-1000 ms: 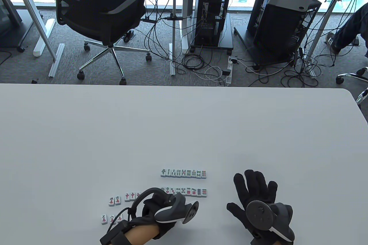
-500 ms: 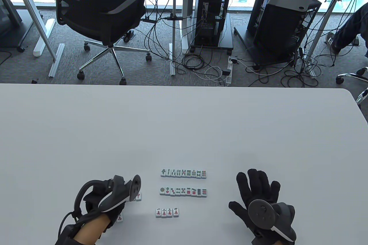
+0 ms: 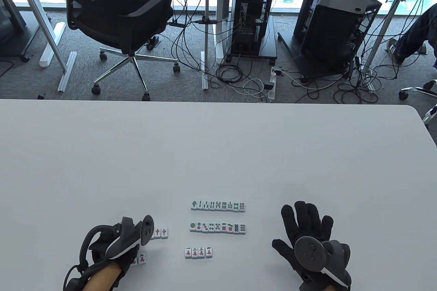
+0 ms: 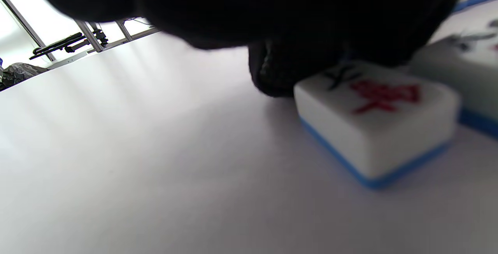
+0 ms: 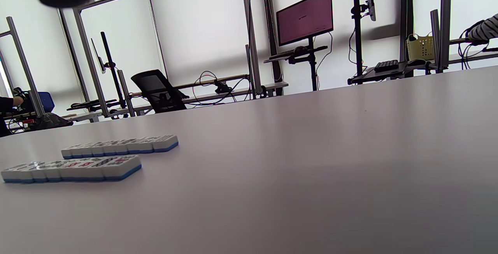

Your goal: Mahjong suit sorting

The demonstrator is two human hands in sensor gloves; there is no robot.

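Tiles: 3 straight rows are laid out at the middle of the near part of the table [image 3: 218, 154]. A far row [image 3: 217, 206] with green stick markings is seen, then a middle row [image 3: 217, 228] with circle markings, then a short row of 4 tiles [image 3: 199, 252] with red characters nearest the person.
Loose tiles: 2 tiles with a red sign [image 3: 160, 233] are seen just right of the left tracker [image 3: 131, 236], and 2 more tiles [image 3: 139, 259] with red characters lie by the left wrist, partly hidden.
Left hand: the left hand [image 3: 114, 248] is placed low over the loose tiles at the near left. In the left wrist view a gloved fingertip [image 4: 280, 71] is pressed against the far edge of a white tile with a blue base [image 4: 375, 119], on which a black and a red character are printed. A second tile [image 4: 463, 73] is seen just behind it, blurred.
Left grip: the fingers are bent down onto the tile, but whether it is pinched or only touched cannot be told.
Right hand: the right hand [image 3: 309, 248] is laid flat on the table to the right of the rows, well apart from them, palm down.
Right grip: the fingers [image 3: 304, 217] are spread straight and nothing is held.
Right wrist view: the 2 long rows are seen from the side, low on the left, with blue bases showing.
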